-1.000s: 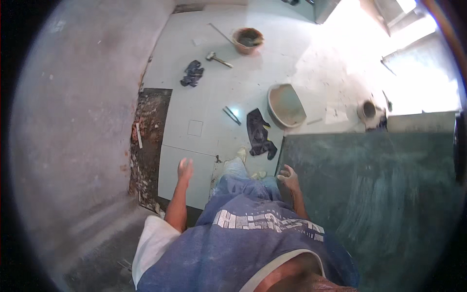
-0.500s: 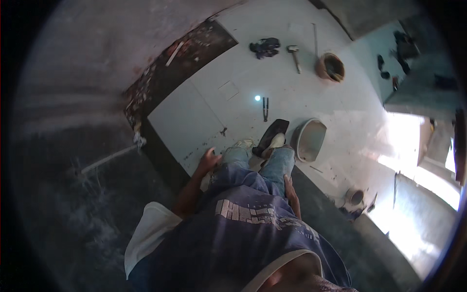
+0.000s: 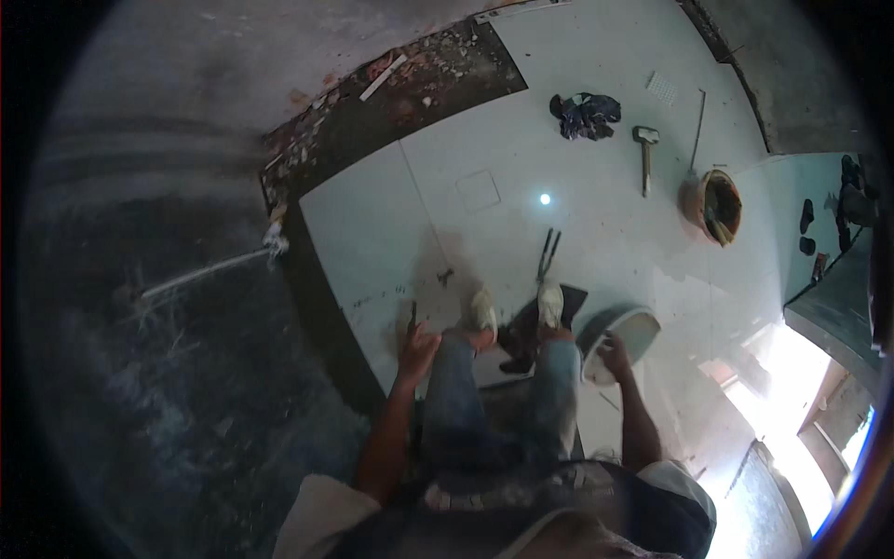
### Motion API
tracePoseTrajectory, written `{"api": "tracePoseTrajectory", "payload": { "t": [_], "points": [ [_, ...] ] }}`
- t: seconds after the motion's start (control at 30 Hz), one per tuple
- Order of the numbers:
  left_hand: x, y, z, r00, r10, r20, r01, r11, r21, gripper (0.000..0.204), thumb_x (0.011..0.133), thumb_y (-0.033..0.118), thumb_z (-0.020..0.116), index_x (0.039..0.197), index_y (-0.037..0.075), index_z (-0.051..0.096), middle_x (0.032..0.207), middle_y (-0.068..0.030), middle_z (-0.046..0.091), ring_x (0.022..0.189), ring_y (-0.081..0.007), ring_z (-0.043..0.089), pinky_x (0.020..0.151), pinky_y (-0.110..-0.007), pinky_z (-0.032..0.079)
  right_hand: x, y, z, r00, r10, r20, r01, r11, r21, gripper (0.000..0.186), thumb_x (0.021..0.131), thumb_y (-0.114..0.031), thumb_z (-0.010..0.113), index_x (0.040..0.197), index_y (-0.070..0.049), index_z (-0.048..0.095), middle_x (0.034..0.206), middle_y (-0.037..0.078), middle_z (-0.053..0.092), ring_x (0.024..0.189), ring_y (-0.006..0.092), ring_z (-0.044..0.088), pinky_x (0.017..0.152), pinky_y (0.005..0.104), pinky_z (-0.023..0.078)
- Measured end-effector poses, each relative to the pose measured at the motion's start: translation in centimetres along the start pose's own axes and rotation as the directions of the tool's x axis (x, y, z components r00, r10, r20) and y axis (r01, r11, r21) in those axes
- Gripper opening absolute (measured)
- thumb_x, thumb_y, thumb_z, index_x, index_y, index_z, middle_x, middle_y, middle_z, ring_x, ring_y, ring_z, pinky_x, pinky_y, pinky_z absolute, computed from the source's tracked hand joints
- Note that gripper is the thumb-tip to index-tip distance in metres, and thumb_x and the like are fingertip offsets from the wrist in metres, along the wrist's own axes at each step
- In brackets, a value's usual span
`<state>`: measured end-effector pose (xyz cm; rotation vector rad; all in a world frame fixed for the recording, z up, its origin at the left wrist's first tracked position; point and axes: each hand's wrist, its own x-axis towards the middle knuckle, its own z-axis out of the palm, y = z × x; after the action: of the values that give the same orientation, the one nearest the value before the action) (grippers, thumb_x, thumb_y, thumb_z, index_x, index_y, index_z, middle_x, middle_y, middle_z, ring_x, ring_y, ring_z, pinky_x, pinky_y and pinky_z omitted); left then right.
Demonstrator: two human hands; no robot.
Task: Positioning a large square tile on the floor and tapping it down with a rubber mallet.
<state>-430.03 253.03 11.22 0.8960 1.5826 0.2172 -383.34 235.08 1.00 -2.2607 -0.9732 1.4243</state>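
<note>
Watching your footing is wise: your right shoe seems to press the dark cloth, which may slip. Right hand is at the pale basin beside it, fingers bent; gripping, I cannot tell. Left hand: fingers unclear. Pliers lie before your toe.

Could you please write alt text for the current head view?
A person's left hand is beside their left leg, and their right hand overlaps a pale basin, contact unclear. Farther ahead on the pale floor are a hammer and a brown bucket.
</note>
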Motion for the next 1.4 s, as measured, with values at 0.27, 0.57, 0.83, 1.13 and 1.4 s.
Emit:
{"api": "tracePoseTrajectory", "payload": {
  "t": [0.27, 0.57, 0.83, 1.13, 1.4],
  "points": [
    [25.2, -7.9, -4.6, 0.992, 0.127, 0.014, -0.117, 0.854, 0.507, 0.064, 0.088, 0.028, 0.064, 0.143, 0.013, 0.034, 0.117, -0.0140, 0.058, 0.097, -0.0228, 0.060, 0.085, -0.036, 0.048, 37.0, 12.8, -9.0, 0.896, -0.134, -0.423, -0.101, 0.866, -0.489, 0.078, 0.078, -0.026, 0.074, 0.140, -0.008, 0.030, 0.125, 0.024, 0.053, 0.115, 0.0406, 0.050, 0.096, 0.0468, 0.041],
    [32.5, -13.5, -12.5, 0.943, 0.161, -0.291, 0.058, 0.782, 0.621, 0.061, 0.087, 0.023, 0.065, 0.141, 0.016, 0.037, 0.115, -0.0196, 0.060, 0.098, -0.0309, 0.061, 0.083, -0.040, 0.050, 60.2, 14.7, -13.1, 0.793, -0.276, -0.544, -0.019, 0.880, -0.475, 0.082, 0.080, -0.030, 0.071, 0.143, -0.003, 0.026, 0.123, 0.031, 0.052, 0.116, 0.0445, 0.050, 0.097, 0.0482, 0.040],
    [8.9, -28.7, -17.7, 0.777, -0.102, -0.622, 0.524, 0.653, 0.547, 0.066, 0.084, 0.025, 0.067, 0.141, 0.012, 0.036, 0.115, -0.0190, 0.061, 0.103, -0.0314, 0.060, 0.085, -0.041, 0.048, 65.6, 14.2, -11.8, 0.799, -0.278, -0.534, -0.223, 0.687, -0.692, 0.066, 0.085, -0.036, 0.062, 0.138, -0.007, 0.034, 0.128, 0.026, 0.051, 0.115, 0.0360, 0.054, 0.093, 0.0477, 0.045],
    [-11.2, -28.0, -2.1, 0.357, -0.506, -0.785, 0.869, 0.487, 0.081, 0.064, 0.084, 0.024, 0.065, 0.140, 0.008, 0.039, 0.134, -0.0169, 0.050, 0.109, -0.0302, 0.057, 0.086, -0.041, 0.048, 72.5, 20.9, -22.9, 0.760, -0.442, -0.477, -0.186, 0.555, -0.811, 0.089, 0.084, -0.057, 0.055, 0.148, -0.014, 0.013, 0.144, 0.028, 0.029, 0.126, 0.0469, 0.037, 0.095, 0.0519, 0.043],
    [-21.5, -40.5, 5.4, 0.449, -0.455, -0.769, 0.698, 0.716, -0.016, 0.066, 0.084, 0.028, 0.068, 0.140, 0.010, 0.039, 0.102, -0.0122, 0.060, 0.074, -0.0222, 0.061, 0.062, -0.038, 0.051, 66.0, 18.9, -8.6, 0.895, -0.144, -0.421, -0.206, 0.706, -0.678, 0.068, 0.086, -0.040, 0.057, 0.137, -0.008, 0.026, 0.122, 0.028, 0.051, 0.103, 0.0457, 0.058, 0.082, 0.0525, 0.050]
  ]
}}
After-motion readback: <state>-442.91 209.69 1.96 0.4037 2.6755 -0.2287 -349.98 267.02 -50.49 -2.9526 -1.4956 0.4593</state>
